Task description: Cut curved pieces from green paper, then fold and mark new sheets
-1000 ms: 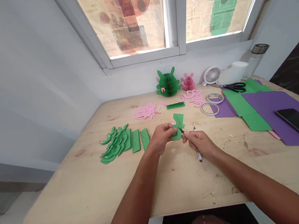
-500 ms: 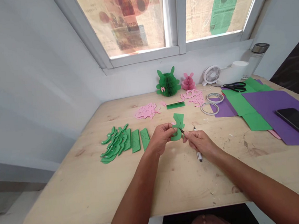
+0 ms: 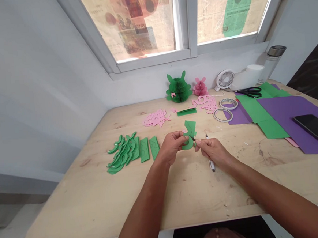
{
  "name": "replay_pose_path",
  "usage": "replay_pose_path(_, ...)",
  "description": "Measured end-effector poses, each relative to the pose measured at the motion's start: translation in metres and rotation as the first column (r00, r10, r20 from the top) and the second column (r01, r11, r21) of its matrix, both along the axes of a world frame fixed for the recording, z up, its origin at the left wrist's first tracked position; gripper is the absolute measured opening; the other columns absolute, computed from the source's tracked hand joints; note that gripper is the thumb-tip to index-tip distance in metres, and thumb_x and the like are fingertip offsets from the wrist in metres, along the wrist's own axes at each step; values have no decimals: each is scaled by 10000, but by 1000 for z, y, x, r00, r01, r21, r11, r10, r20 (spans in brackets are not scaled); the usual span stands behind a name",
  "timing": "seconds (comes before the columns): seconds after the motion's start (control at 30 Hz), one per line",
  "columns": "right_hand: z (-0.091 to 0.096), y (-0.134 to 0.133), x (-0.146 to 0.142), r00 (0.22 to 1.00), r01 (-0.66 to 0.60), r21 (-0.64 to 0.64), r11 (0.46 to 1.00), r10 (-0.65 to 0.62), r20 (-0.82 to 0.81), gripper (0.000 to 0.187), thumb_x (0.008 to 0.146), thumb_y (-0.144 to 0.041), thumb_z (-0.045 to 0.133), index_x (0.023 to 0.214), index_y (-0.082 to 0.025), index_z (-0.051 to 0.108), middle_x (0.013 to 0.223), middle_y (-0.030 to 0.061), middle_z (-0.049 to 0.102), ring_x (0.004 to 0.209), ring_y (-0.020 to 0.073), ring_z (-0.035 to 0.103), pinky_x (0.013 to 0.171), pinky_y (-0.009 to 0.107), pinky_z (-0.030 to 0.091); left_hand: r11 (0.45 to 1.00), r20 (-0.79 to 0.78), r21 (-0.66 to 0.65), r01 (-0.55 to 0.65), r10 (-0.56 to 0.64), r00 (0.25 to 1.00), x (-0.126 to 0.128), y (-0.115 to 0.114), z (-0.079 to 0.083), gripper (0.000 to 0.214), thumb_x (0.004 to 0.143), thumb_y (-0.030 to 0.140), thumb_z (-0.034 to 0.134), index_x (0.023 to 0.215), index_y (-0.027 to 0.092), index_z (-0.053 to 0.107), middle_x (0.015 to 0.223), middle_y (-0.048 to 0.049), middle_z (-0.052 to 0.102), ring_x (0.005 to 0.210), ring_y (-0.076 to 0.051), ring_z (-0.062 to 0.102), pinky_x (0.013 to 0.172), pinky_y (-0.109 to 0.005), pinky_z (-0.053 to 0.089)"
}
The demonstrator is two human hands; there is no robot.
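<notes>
My left hand pinches a curved green paper piece and holds it just above the wooden table. My right hand is closed around a small dark tool whose tip touches the paper's right edge; I cannot make out what the tool is. A pen lies on the table under my right hand. To the left of my hands lies a row of several cut green paper shapes.
Pink cutouts and a folded green strip lie further back. Green and pink honeycomb paper figures stand by the wall. At right are tape rings, scissors, green and purple sheets, a phone, a fan.
</notes>
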State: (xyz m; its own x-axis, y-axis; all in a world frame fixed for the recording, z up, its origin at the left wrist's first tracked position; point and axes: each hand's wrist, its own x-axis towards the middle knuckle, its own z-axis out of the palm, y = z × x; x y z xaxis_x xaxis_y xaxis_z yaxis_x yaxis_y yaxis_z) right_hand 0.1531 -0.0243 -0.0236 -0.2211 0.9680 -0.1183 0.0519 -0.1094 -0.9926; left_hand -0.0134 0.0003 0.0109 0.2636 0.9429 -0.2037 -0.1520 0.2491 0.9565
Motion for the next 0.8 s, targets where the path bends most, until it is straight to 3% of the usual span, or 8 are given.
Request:
replay_pose_path(0.5,1,0,0,1000,10,-12,1000,-10,20,471,773,-617,536,683,-161,613,405,-86,297,395,68,202,404,240,134,999,16,-26,-29,30,999,2,-1,3,298,560,327,749,582,169,497,590,23,553,573,-102,521,639,-271,444)
replay_pose_path(0.8,12,-3,2,999,40,-58,998,-40,9,489,766,-630,544,697,-153,626,423,-76,328,401,72,222,413,246,144,990,82,-46,-132,136,987,-1,0,3,286,545,289,766,612,170,514,625,20,583,620,-117,572,604,-237,430)
